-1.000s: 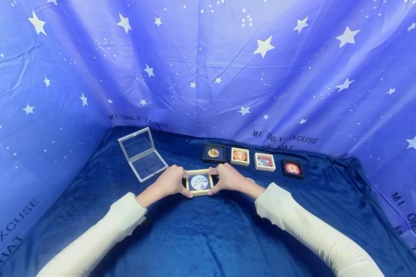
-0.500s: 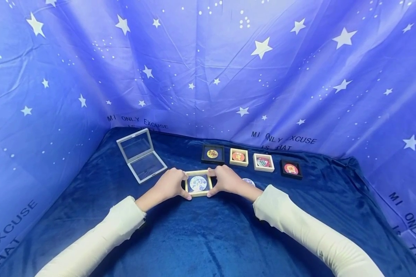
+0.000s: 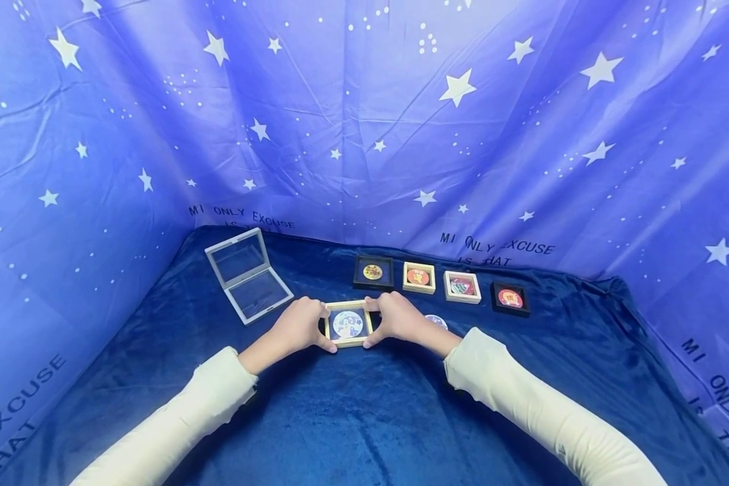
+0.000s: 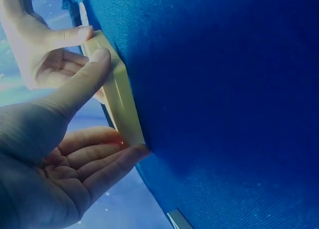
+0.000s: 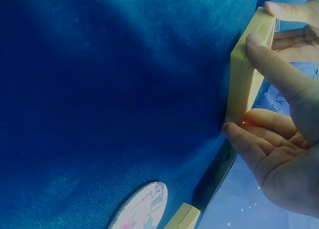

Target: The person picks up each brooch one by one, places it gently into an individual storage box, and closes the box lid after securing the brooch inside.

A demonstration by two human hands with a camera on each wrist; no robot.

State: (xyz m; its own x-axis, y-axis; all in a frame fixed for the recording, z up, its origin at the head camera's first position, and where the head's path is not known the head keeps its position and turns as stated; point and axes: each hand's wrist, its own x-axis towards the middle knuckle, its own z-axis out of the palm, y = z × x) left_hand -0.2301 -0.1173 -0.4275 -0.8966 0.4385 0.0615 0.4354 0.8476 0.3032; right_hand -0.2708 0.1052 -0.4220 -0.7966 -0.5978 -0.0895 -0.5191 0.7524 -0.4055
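Note:
A shallow square display frame point(image 3: 348, 343) with gold edges lies on the blue cloth at the centre of the head view. Behind its clear front shows a round white badge point(image 3: 347, 325) with a blue print. My left hand point(image 3: 300, 324) holds the left side, thumb on the near corner and fingers at the far corner. The opposite side is held the same way by my right hand point(image 3: 397, 320). Both wrist views show the frame's yellowish edge point(image 4: 122, 97) between thumb and fingers. Beside my right wrist lies another round printed badge point(image 3: 436, 321), partly hidden by the forearm.
A larger grey frame point(image 3: 261, 314) stands hinged open at the back left. Along the back right are a black frame point(image 3: 357, 273), a gold frame point(image 3: 418, 290), a pale frame point(image 3: 462, 298) and another black frame point(image 3: 510, 312), each with a round badge. A starry curtain point(image 3: 340, 101) rises behind.
The head view has shifted slightly. The loose badge beside my right wrist shows more than a second ago. Both hands keep their hold on the gold-edged frame.

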